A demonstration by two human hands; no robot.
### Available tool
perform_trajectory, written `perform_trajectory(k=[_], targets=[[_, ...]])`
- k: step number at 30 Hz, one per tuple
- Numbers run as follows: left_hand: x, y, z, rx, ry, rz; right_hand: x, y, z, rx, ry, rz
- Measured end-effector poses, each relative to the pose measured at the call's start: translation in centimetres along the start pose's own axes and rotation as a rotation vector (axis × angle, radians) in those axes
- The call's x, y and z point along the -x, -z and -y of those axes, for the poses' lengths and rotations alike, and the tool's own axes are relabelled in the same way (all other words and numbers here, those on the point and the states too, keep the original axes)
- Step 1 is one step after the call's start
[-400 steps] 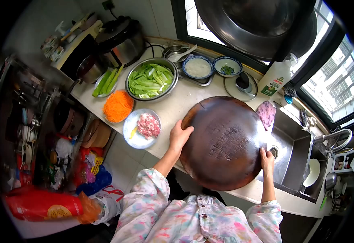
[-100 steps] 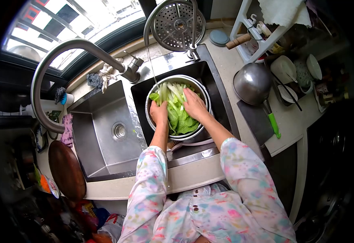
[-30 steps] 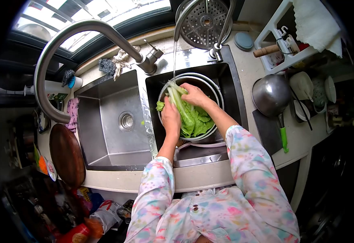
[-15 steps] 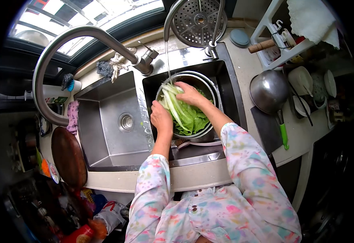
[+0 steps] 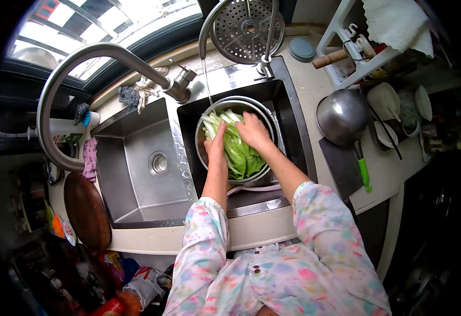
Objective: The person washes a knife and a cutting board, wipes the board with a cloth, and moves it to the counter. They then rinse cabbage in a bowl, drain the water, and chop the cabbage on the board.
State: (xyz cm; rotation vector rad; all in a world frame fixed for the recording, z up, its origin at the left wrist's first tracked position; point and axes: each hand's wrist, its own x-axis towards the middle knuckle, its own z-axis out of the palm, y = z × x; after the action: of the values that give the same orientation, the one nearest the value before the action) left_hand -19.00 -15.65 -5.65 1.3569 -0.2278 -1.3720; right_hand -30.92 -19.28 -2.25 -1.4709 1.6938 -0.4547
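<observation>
Leafy greens with pale stalks (image 5: 236,152) fill a round metal pot (image 5: 201,152) in the right sink basin. My left hand (image 5: 216,144) is closed around the left side of the bunch, its thumb over the stalks. On the right side, my right hand (image 5: 253,130) grips the same bunch, with its fingertips partly hidden among the leaves. A thin stream of water (image 5: 206,84) runs from the slim tap into the pot, near the stalk ends.
A large curved faucet (image 5: 48,105) arches over the left basin (image 5: 135,158). Right of the sink are a metal bowl (image 5: 345,117), a dark board (image 5: 341,168) and a green-handled utensil (image 5: 364,174). A perforated steamer plate (image 5: 235,31) stands behind.
My left hand has moved up over the stalks and into the pot. My right hand has shifted towards the pot's right side. The whole view has moved slightly.
</observation>
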Motion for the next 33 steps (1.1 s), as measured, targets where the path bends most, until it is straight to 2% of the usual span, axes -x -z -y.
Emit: perform_trajectory(k=[1, 3, 5, 7, 9, 10, 11, 13, 14, 16, 17, 18, 19, 20, 21, 23, 24, 25, 27, 29, 31, 32, 33], targets=[[0.0, -0.1, 0.0, 0.004, 0.045, 0.041, -0.7, -0.9, -1.1, -0.118, -0.154, 0.109], [-0.2, -0.4, 0.0, 0.007, 0.134, 0.121, -0.4, -2.0, -1.7, -0.342, -0.098, 0.085], [-0.6, 0.3, 0.8, 0.003, 0.149, 0.117, -1.1, -4.4, -2.9, -0.404, 0.0, 0.161], [-0.4, 0.3, 0.4, -0.036, 0.189, 0.104, -0.4, -3.7, -2.5, -0.686, -0.033, 0.247], [-0.9, 0.7, 0.6, -0.132, 0.13, 0.193, 0.8, -2.4, -1.8, -0.962, -0.104, 0.304], [-1.0, 1.1, 1.0, -0.174, 0.075, 0.234, 0.1, -3.2, -2.8, -1.002, -0.068, 0.302], [-1.1, 1.5, 1.4, -0.216, 0.022, 0.274, 0.0, -3.5, -3.0, -0.957, -0.017, 0.313], [-0.7, 1.0, 1.3, -0.237, -0.024, 0.144, 0.0, -3.2, -2.3, -0.861, 0.089, 0.33], [-1.1, 1.1, 1.7, -0.239, -0.039, 0.059, 0.6, -3.3, -1.9, -0.841, 0.028, 0.277], [-2.1, 1.5, 3.0, -0.242, -0.091, -0.112, 2.9, -0.5, 0.4, -0.328, 0.164, 0.074], [-2.1, 1.5, 2.9, -0.295, -0.105, -0.132, 3.8, 0.2, 1.0, -0.069, 0.227, -0.027], [-2.0, 1.7, 2.6, -0.35, -0.118, -0.151, 4.7, 0.7, 0.1, 0.025, 0.545, -0.355], [-2.0, 1.7, 2.3, -0.404, -0.132, -0.17, 5.8, 2.8, 0.3, 0.166, 0.618, -0.507], [-2.0, 1.7, 2.1, -0.396, -0.146, -0.155, 7.4, 5.0, 0.9, 0.337, 0.501, -0.558], [-1.9, 1.7, 1.9, -0.411, -0.138, -0.148, 7.9, 5.9, 0.4, 0.372, 0.38, -0.565], [-1.7, 1.4, 1.0, -0.446, -0.131, -0.128, 7.0, 4.5, -4.1, 0.214, 0.167, -0.471], [-1.4, 1.1, 0.6, -0.412, -0.145, -0.076, 6.6, 4.5, -4.8, 0.073, -0.125, -0.194], [-1.1, 0.7, 0.1, -0.448, -0.143, -0.028, 6.2, 3.3, -6.1, -0.018, -0.184, -0.206], [-0.5, -0.1, -0.7, -0.521, -0.133, 0.066, 5.5, 2.1, -6.9, -0.095, -0.219, -0.285], [-1.6, -0.3, 0.5, -0.573, -0.19, 0.147, 4.7, 2.0, -6.3, -0.188, -0.17, -0.331], [-1.5, -2.2, 0.6, -0.729, -0.354, 0.22, 3.7, 2.0, -5.3, -0.229, -0.146, -0.375], [-1.0, -3.2, -0.1, -0.875, -0.358, 0.248, 3.3, 2.0, -5.0, -0.221, -0.148, -0.393], [-1.2, -3.6, 0.0, -1.026, -0.388, 0.195, 2.9, 2.1, -4.8, -0.212, -0.15, -0.41]])
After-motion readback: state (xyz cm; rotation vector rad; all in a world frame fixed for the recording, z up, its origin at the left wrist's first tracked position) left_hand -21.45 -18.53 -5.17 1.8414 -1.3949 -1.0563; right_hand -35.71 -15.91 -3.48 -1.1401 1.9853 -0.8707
